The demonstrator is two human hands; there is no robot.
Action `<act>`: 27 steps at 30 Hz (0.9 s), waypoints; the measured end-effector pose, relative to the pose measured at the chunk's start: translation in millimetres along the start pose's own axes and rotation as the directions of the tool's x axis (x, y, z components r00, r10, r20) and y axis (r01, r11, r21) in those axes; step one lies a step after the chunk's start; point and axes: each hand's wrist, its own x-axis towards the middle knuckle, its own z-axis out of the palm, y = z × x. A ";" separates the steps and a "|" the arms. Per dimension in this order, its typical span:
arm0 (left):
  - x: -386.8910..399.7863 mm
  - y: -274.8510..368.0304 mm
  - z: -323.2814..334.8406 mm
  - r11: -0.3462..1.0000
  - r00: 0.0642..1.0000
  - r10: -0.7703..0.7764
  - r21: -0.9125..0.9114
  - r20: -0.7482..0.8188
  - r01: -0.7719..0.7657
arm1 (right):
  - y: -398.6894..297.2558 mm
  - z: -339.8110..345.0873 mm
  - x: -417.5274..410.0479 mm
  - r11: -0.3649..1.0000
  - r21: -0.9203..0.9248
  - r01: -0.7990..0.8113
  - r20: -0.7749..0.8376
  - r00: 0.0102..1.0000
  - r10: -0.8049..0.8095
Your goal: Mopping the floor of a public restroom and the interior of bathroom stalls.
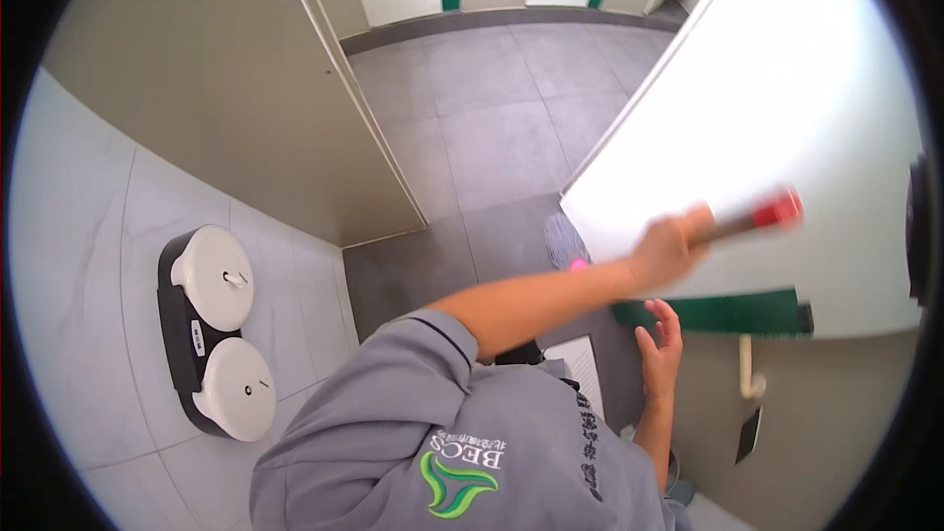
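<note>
My left hand (667, 254) reaches across to the right, shut around a stick-like tool with a dark shaft and a red end (779, 209), in front of a white panel (774, 125). The tool is motion-blurred, so its exact kind cannot be told. Below it, my right hand (660, 350) is raised with its fingers apart and holds nothing. A green strip (737, 312) runs along the white panel just beyond that hand. Under my left forearm, close to the panel's lower corner, are a grey striped item (564, 240) and a small pink thing (579, 265), partly hidden.
On the left tiled wall is a double round paper dispenser (214, 339). A beige partition (243, 103) stands upper left, with grey floor tiles (509, 155) beyond. A white ribbed fixture (579, 369) lies on the floor beside my body. A cream handle (747, 369) is on the right partition.
</note>
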 end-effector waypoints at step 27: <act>-107.9 -185.3 -290.8 0.409 0.529 -0.699 0.338 -0.481 0.847 | -119.5 99.6 371.4 0.736 0.598 0.317 -0.025 0.925 -0.379</act>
